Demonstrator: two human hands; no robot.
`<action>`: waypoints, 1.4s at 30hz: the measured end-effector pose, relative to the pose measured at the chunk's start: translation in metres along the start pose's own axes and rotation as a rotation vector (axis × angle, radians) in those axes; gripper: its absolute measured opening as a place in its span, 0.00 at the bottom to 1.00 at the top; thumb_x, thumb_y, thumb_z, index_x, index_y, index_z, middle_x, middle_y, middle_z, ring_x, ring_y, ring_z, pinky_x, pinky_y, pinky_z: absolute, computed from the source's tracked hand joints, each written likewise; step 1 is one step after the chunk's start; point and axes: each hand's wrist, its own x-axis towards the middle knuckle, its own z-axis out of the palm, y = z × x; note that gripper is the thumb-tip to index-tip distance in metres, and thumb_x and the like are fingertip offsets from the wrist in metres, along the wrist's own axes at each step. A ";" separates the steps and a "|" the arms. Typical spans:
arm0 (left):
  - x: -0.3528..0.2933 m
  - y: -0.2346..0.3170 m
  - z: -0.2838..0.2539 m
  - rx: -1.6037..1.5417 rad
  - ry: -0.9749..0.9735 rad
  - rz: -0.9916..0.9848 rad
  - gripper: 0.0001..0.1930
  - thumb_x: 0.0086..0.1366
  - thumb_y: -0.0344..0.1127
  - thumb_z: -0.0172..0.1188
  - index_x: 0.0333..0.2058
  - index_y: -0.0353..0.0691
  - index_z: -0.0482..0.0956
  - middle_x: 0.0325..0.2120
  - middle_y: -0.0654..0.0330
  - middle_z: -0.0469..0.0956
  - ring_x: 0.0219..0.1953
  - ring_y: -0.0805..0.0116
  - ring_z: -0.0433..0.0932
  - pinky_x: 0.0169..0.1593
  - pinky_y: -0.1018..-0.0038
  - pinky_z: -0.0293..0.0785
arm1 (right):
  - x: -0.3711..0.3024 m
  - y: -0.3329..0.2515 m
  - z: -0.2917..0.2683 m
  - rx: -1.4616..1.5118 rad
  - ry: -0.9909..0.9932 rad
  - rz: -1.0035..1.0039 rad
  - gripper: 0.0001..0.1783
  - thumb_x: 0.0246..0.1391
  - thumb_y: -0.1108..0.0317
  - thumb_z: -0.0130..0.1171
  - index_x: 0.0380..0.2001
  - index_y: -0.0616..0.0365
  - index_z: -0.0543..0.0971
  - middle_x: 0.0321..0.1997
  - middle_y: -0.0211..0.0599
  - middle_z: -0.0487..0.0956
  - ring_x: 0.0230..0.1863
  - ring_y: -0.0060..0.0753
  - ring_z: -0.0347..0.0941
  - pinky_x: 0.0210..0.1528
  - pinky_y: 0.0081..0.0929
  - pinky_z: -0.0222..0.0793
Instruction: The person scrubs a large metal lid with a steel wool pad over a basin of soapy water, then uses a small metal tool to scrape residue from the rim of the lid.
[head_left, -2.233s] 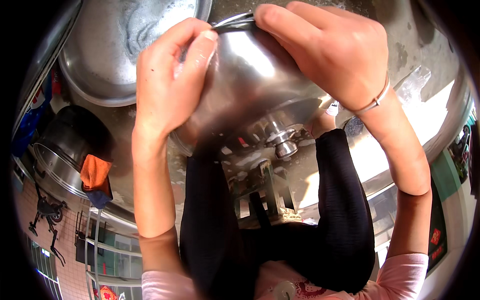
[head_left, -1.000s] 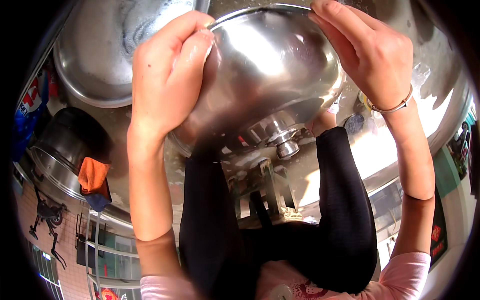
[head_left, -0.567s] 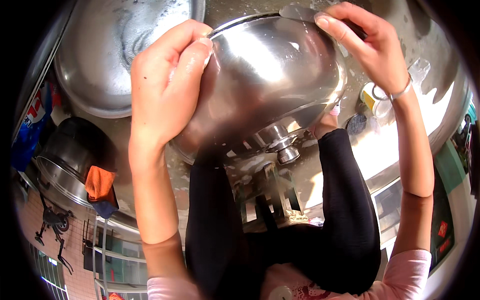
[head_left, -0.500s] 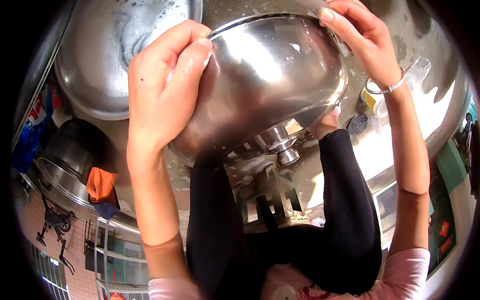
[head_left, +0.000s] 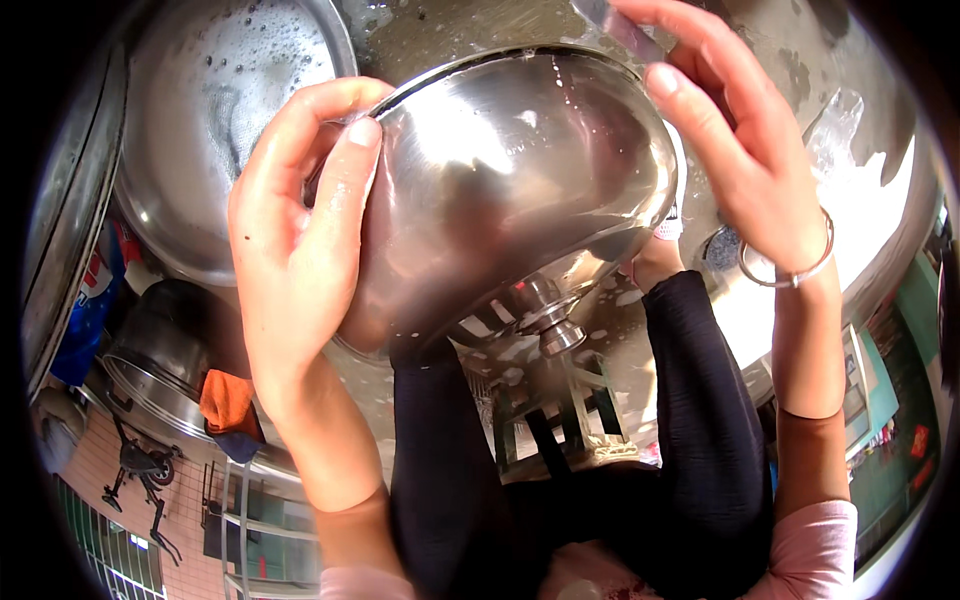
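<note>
A large, shiny domed metal lid is tilted in front of my knees, its round metal knob pointing down toward me. My left hand is closed on the lid's left rim, thumb on the outer side and fingers partly behind the edge. At the right rim is my right hand, its thumb close to the edge and its fingers curled. A flat grey-purple strip shows between that hand's fingers and thumb; its kind is unclear. A bracelet circles my right wrist. The lid's inside is hidden.
At the upper left stands a wide metal basin of soapy water. Below it are a metal pot, an orange cloth and a blue bag. Clear plastic and a dark round piece lie on the wet floor at right.
My right hand has come off its pinch on the rim and moved right and down, showing the strip. My left hand has shifted left and down along with the lid.
</note>
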 end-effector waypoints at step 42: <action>-0.009 0.010 0.010 0.162 0.005 0.010 0.09 0.66 0.29 0.51 0.38 0.28 0.75 0.32 0.58 0.76 0.35 0.70 0.71 0.43 0.76 0.67 | -0.020 -0.017 0.023 -0.596 0.271 -0.290 0.11 0.49 0.62 0.55 0.36 0.51 0.76 0.28 0.37 0.72 0.28 0.39 0.75 0.28 0.34 0.72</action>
